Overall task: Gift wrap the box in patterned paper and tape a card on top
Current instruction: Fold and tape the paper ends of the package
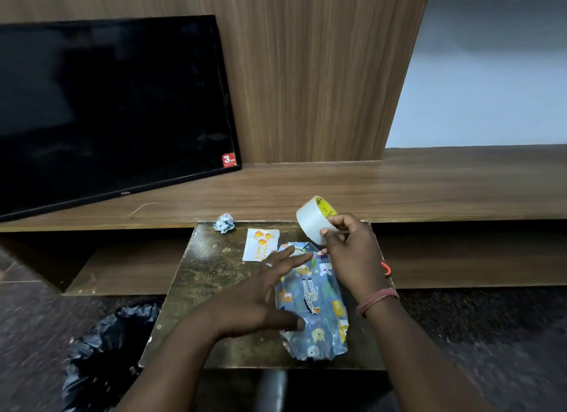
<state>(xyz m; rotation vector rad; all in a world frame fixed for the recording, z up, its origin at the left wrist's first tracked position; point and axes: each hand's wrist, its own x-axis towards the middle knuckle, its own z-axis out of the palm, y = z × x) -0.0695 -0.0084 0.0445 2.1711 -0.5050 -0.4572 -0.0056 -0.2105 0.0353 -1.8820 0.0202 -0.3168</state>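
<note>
Wrapped box (313, 304) lies on the bench (214, 273), patterned paper creased at the ends. Left hand (260, 298) spread flat, fingers straight, against the box's left side. Right hand (349, 255) grips a clear tape roll (314, 220) above the box's far end. Card (260, 244) just beyond, flat.

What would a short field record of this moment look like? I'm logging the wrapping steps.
box: wrapped box in animal-print paper, lying on the small table
left hand: left hand open, fingers spread over the box's left edge
right hand: right hand holds the tape roll above the box's far end
card: card flat beside the box, not yet taped on
other: crumpled paper ball; orange scissors handle behind the right wrist
</note>
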